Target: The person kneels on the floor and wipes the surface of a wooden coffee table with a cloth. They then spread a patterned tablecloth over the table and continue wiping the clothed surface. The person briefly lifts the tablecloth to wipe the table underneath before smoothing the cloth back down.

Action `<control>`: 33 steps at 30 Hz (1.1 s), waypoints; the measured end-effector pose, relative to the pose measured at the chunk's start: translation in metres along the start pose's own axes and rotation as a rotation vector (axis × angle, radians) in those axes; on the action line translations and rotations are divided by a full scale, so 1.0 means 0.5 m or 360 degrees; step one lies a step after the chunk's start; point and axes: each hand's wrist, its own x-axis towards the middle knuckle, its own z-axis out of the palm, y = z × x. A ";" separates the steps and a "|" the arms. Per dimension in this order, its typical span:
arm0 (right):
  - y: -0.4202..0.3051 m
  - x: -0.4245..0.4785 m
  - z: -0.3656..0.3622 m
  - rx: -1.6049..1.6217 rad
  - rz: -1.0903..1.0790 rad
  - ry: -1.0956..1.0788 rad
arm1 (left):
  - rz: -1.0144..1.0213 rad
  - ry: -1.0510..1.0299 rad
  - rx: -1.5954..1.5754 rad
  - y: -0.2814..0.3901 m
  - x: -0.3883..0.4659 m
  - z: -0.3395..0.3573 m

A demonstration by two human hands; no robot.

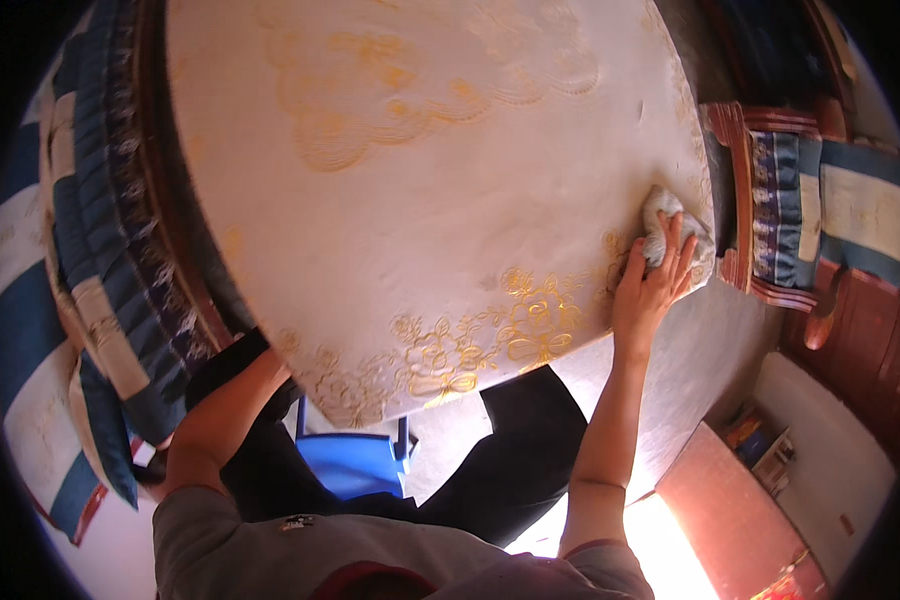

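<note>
Fingers spread, my right hand (654,277) presses on a bunched grey-white cloth (658,214). The cloth lies near the right front corner of a table with a pale tablecloth (450,210). Gold embossed flowers (536,319) run along the near edge of this cover, just left of my right hand. My left forearm (229,405) reaches to the table's left front corner, where the tablecloth's edge hides my left hand. Both my legs, in black trousers (525,442), are spread below the table's near edge.
A blue plastic chair (349,461) stands between my legs. Along the left runs a seat with a blue and cream quilted cover (97,300). A wooden armchair (787,210) with a similar cover stands close to the table's right side. Bright light falls on the floor (667,540) at lower right.
</note>
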 end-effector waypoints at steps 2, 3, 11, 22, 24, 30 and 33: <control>-0.037 -0.030 -0.011 0.0074 -0.0138 -0.0036 | 0.0016 -0.0031 -0.0010 0.011 0.008 -0.012; -0.052 -0.053 -0.018 0.0127 -0.0206 -0.0080 | 0.0022 -0.0054 -0.0001 0.021 0.016 -0.017; -0.187 -0.252 -0.049 0.0287 -0.0872 -0.0575 | 0.0073 -0.0231 0.0054 0.026 0.067 -0.031; -0.044 -0.151 -0.001 0.0123 -0.0477 0.0330 | 0.0254 -0.0398 -0.0022 0.068 0.090 -0.013; -0.054 -0.195 0.016 0.0113 -0.0428 0.0432 | 0.0252 -0.0447 -0.0019 0.068 0.105 0.016; -0.175 -0.350 0.009 0.0325 -0.0589 0.0382 | 0.0367 -0.0470 -0.0146 0.064 0.082 0.049; -0.218 -0.429 -0.004 0.0458 -0.0712 0.0243 | 0.0421 -0.0453 -0.0229 0.041 0.069 0.051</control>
